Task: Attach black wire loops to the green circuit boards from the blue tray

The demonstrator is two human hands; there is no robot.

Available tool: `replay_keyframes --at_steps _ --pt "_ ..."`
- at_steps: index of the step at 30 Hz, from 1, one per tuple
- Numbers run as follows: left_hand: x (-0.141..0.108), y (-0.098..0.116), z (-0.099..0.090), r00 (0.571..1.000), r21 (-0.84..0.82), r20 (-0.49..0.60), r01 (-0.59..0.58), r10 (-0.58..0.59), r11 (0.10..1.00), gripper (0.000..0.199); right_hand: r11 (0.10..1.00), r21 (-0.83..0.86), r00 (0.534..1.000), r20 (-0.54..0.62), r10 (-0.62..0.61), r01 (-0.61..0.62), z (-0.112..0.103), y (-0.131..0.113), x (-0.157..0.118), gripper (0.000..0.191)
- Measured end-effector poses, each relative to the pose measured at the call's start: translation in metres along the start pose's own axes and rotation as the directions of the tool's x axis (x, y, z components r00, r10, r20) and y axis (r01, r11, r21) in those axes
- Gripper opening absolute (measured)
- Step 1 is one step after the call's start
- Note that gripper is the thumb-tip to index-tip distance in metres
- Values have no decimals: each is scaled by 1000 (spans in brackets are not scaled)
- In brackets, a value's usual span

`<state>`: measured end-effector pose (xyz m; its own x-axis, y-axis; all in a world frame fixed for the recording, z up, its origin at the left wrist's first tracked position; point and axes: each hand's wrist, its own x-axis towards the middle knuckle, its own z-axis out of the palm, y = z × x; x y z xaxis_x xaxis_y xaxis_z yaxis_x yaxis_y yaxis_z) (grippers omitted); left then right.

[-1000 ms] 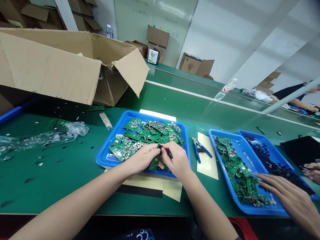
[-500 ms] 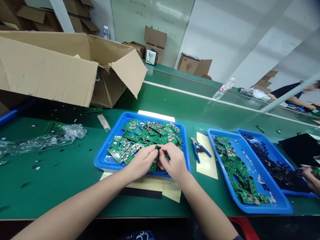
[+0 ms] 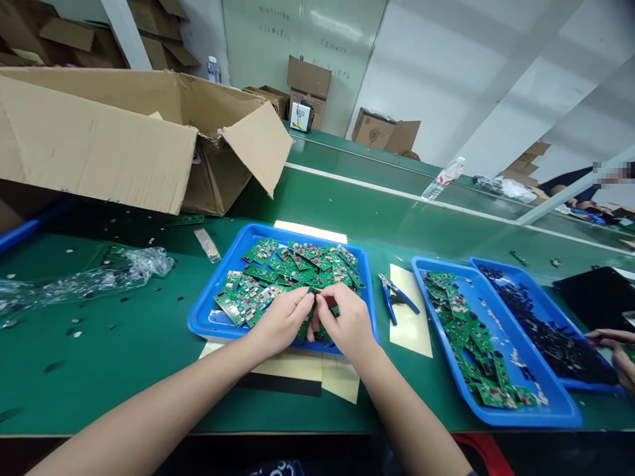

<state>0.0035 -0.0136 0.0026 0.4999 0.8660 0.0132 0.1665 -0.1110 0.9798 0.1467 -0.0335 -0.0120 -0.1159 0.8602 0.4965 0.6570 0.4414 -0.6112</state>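
Note:
My left hand [image 3: 284, 321] and my right hand [image 3: 348, 318] meet over the front of a blue tray [image 3: 204, 316] heaped with green circuit boards [image 3: 258, 272]. Both are closed, fingertips pinching a small green circuit board [image 3: 303, 330] between them. A dark piece shows at its top edge, and most of the board is hidden by my fingers. To the right of the tray, blue-handled cutters [image 3: 397, 297] lie with their handles spread, partly on a sheet of yellowish paper [image 3: 414, 334].
Farther right stand a blue tray [image 3: 546, 415] of circuit boards and another tray of black parts [image 3: 555, 340], where a co-worker's hand [image 3: 620, 350] reaches in. A large cardboard box [image 3: 94, 142] and crumpled plastic wrap [image 3: 143, 263] lie left. A water bottle [image 3: 443, 178] stands behind.
My right hand's lower fingers have shifted slightly around the board, while both hands stay in place. At the right, the co-worker's hand has moved a little.

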Motion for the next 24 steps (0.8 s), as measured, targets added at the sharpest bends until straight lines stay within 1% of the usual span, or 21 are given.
replay_keyframes --at_steps 1,2,4,5,6,7,10,12,13,14,17,18,19,22,24 --pt "0 0 0 1000 -11 -11 -5 5 1000 32 997 55 998 0 62 -62 0 1 0 7" --pt "0 1 -1 1000 -33 -25 -10 10 999 32 985 126 993 2 122 -121 0 2 0 10" --pt "0 4 -2 999 -98 -53 -10 5 995 29 936 283 978 22 209 -207 0 4 1 27" --pt "-1 5 -3 998 -133 -63 -4 -4 991 27 910 347 973 34 229 -226 0 5 1 33" --pt "-1 7 -4 998 -162 -67 5 -16 987 27 891 390 972 45 232 -230 -1 6 2 34" --pt "-1 8 -4 997 -184 -66 16 -28 983 28 883 413 974 51 220 -221 -3 7 4 31" --pt "-1 9 -4 997 -217 -53 34 -47 975 30 911 383 987 21 160 -156 -8 6 6 12" --pt "0 9 -4 997 -249 -53 38 -52 968 31 939 319 989 -24 143 -128 -11 4 7 10" --pt "1 8 -4 997 -262 -56 39 -55 964 33 945 302 989 -29 142 -127 -12 2 7 10" --pt "2 8 -4 996 -266 -63 37 -55 963 36 942 308 989 -8 145 -136 -12 0 7 11" --pt "4 7 -5 994 -216 -101 19 -42 976 37 880 431 977 153 148 -201 -12 -5 6 14" --pt "4 7 -5 993 -203 -111 16 -39 979 35 858 460 970 188 155 -227 -11 -6 6 16" --pt "4 6 -5 993 -199 -113 18 -41 980 33 847 469 965 198 174 -249 -10 -7 6 16" --pt "2 7 -5 995 -218 -77 41 -59 975 31 854 423 953 129 275 -304 -9 -3 8 14" --pt "1 8 -5 998 -208 -42 47 -57 977 31 861 400 948 88 306 -315 -9 1 9 14"
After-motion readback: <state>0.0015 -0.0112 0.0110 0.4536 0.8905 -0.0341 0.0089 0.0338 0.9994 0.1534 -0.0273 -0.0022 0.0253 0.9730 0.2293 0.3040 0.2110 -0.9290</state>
